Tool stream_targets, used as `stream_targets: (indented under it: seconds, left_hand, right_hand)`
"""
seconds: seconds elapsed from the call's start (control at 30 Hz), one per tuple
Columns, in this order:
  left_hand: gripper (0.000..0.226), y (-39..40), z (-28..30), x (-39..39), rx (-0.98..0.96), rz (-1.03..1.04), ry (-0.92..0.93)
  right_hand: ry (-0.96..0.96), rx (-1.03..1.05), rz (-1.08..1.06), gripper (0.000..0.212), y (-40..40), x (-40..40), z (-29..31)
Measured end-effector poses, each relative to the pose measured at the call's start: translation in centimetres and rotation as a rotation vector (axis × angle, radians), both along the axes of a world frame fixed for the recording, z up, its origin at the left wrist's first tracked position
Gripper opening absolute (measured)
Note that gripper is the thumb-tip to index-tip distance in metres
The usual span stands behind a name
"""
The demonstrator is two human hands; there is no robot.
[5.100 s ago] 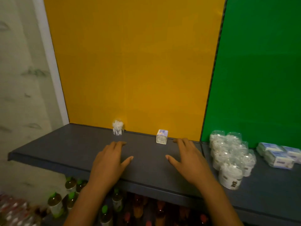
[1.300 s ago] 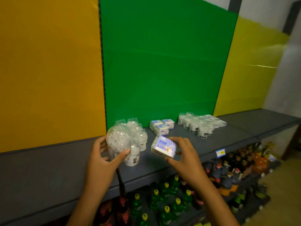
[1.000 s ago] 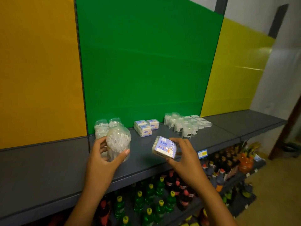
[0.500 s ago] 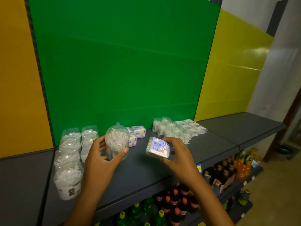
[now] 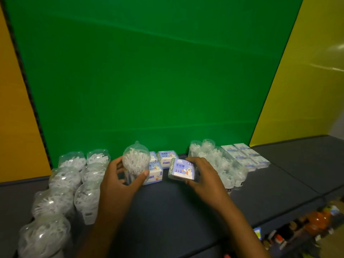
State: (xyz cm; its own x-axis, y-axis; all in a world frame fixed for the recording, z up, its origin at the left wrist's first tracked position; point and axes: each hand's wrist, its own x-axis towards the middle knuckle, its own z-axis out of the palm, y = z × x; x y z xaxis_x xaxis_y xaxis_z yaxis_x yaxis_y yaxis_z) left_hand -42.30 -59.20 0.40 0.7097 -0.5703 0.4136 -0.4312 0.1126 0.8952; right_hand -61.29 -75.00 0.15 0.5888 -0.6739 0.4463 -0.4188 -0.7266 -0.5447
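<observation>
Above the grey shelf (image 5: 167,211), the left grip (image 5: 119,185) clasps a clear jar (image 5: 136,161), the right grip (image 5: 206,181) pinches a blue box (image 5: 183,170); shelved boxes (image 5: 166,158) stand just behind.

Blurred bottles (image 5: 314,223) below the shelf (image 5: 186,220) are cut off.

A group of boxes (image 5: 166,158) is set on the shelf (image 5: 167,216), against the back panel (image 5: 149,81). Left of the boxes, two rows of tubs (image 5: 61,185) are lined from the panel to the shelf's front edge. Right of the boxes a second tub cluster (image 5: 221,164) is placed, and flat packs (image 5: 245,155) are laid further right. Just before the boxes, a single tub (image 5: 136,161) is held in the left hand (image 5: 119,185) and a single box (image 5: 182,169) in the right hand (image 5: 206,181). Bottles (image 5: 316,224) are kept below, to the right.
</observation>
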Motion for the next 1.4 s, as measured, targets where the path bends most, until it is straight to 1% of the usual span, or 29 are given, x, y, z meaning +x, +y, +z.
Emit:
stream_targets:
  seconds: [0.17,0.33,0.47,0.8,0.93,1.1,1.3,1.4]
  left_hand:
    - [0.076,-0.5,0.0,1.2,0.021,0.056,0.011]
    - [0.068,-1.4,0.2,0.9,0.025,0.119,0.004]
    - [0.060,-2.2,0.5,0.2,0.031,0.181,-0.001]
    - [0.064,-2.3,0.0,-2.2,0.089,0.316,-0.050]
    - [0.065,-0.8,0.2,-3.6,0.077,0.389,-0.085]
    - [0.068,2.3,-0.2,-5.1,0.077,0.464,-0.105]
    - [0.068,6.9,-0.8,-5.9,0.081,0.619,-0.122]
    - [0.067,9.1,-1.7,-6.0,0.123,0.693,-0.138]
  right_hand:
    - [0.074,0.060,0.059,0.057,-3.4,2.0,-0.8]
    - [0.171,0.072,0.126,0.062,-6.2,3.6,-1.6]
    - [0.207,0.089,0.180,0.064,-7.4,4.1,-2.2]
    - [0.263,0.032,0.235,0.063,-8.5,4.0,-2.7]
    - [0.213,-0.048,0.262,0.065,-8.0,4.0,-1.7]
    - [0.154,-0.174,0.299,0.054,-5.5,5.0,0.3]
    - [0.142,-0.214,0.372,0.053,-1.3,6.7,0.8]
    - [0.143,-0.200,0.414,0.052,0.8,7.4,1.0]
